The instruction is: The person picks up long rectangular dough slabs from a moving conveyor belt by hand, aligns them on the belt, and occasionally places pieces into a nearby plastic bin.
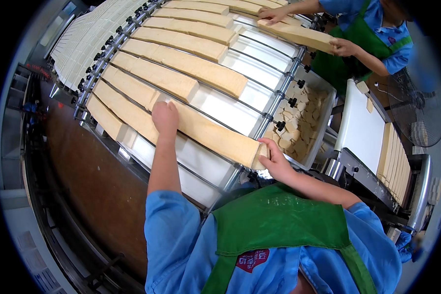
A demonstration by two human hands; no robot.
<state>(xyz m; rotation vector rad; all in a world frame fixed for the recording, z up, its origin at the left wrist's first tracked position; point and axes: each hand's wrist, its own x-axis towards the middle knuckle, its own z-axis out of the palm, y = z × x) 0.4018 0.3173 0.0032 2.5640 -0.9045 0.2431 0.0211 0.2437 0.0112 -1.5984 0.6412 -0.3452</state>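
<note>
A long, pale bread loaf [215, 136] lies lengthwise in one lane of the white conveyor bed [259, 111], between thin metal guide rods. My left hand [165, 117] is closed over its far end, where it meets another loaf [127, 87] in the same lane; the fingertips are partly hidden. Around the near end, at the bed's front bar, my right hand [278, 161] is wrapped with the thumb on the cut face. Neighbouring lanes carry similar loaves, such as one [196, 63] to the right and another [125, 110] to the left.
A bin [323, 130] of bread end pieces stands right of the bed. Across from me, a co-worker [362, 34] in a green apron holds another loaf [299, 35]. A second white conveyor [360, 122] carries sliced bread. Black knobs [281, 125] stick up along the bars; a fan [414, 105] stands right.
</note>
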